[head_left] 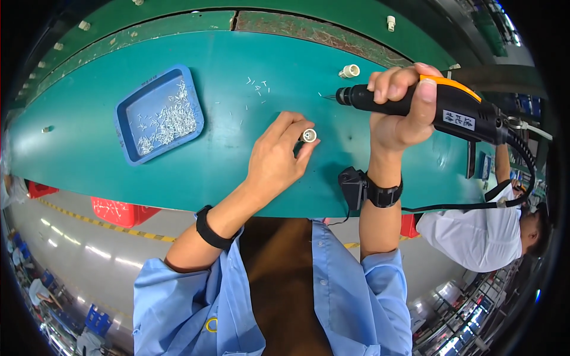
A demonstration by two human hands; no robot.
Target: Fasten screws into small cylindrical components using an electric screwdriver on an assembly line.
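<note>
My left hand [277,148] is closed round a small white cylindrical fitting [309,136], its round open end facing up. Up and to the right, my right hand [404,98] grips a black electric screwdriver [463,113] with an orange strip. The screwdriver's thin bit points left, apart from the fitting. Close to the bit's tip lies a tiny screw [320,95]. Another white fitting [351,71] rests on the table just beyond the screwdriver's nose. Left of my left hand, several loose screws [257,89] are scattered on the green table [225,172].
A blue tray [121,127] with a heap of small screws sits at the left. More white fittings [390,24] stand along the far green ledge. The screwdriver's black cable [528,160] loops at the right. A person in white [475,228] works at the right; red stools [122,212] stand below the table.
</note>
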